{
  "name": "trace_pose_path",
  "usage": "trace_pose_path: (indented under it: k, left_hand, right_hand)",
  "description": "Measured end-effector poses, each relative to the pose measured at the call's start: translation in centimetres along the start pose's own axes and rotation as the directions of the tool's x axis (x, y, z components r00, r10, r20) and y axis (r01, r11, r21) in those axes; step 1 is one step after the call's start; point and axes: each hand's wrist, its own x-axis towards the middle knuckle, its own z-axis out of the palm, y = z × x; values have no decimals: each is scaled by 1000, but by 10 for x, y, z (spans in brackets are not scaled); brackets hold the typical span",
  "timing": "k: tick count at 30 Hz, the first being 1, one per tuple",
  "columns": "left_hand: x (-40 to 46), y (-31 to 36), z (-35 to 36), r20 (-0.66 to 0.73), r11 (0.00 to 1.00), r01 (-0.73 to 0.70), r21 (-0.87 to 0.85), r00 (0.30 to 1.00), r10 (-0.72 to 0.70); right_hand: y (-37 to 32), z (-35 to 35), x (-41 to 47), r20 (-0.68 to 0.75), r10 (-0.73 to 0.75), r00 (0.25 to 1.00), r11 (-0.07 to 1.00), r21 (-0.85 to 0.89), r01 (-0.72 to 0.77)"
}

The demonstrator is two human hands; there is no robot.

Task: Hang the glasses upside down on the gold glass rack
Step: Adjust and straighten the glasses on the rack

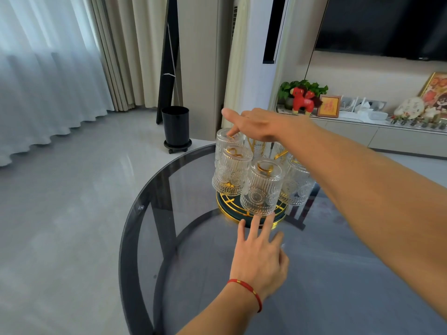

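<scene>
Several clear embossed glasses hang upside down on the gold glass rack (278,220), which stands on a round dark glass table (150,194). The nearest glass (262,189) faces me; another glass (231,172) hangs to its left, and a far-left glass (227,139) sits behind that. My right hand (256,125) reaches over the rack from the right with straight fingers, fingertips touching the upturned base of the far-left glass. My left hand (260,252) lies in front of the rack, its outstretched fingertips touching the rack's gold base rim below the nearest glass. Neither hand holds anything.
The table's rim curves around at the left, with grey floor beyond. A black bin (176,126) stands on the floor behind the table. A tall white air conditioner (263,44) rises behind the rack. A low cabinet with ornaments (362,112) runs along the right wall.
</scene>
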Motion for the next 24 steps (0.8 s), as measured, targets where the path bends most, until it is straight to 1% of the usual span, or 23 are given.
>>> trace_pose_path:
  k: [10, 19, 22, 24]
  left_hand:
    - [0, -1, -1, -9, 1000, -3, 6, 1000, 3]
    - [1, -1, -1, 15, 1000, -4, -16, 1000, 5]
    - [1, -1, -1, 13, 1000, -8, -3, 1000, 8]
    - [0, -2, 0, 17, 1000, -5, 1, 1000, 5]
  right_hand:
    - [-1, 3, 4, 15, 11, 1000, 998, -56, -10]
    - [4, 8, 10, -30, 1, 1000, 995, -95, -4]
    - [5, 8, 5, -37, -50, 998, 993, -106, 45]
    - [8, 6, -4, -60, -125, 990, 991, -58, 121]
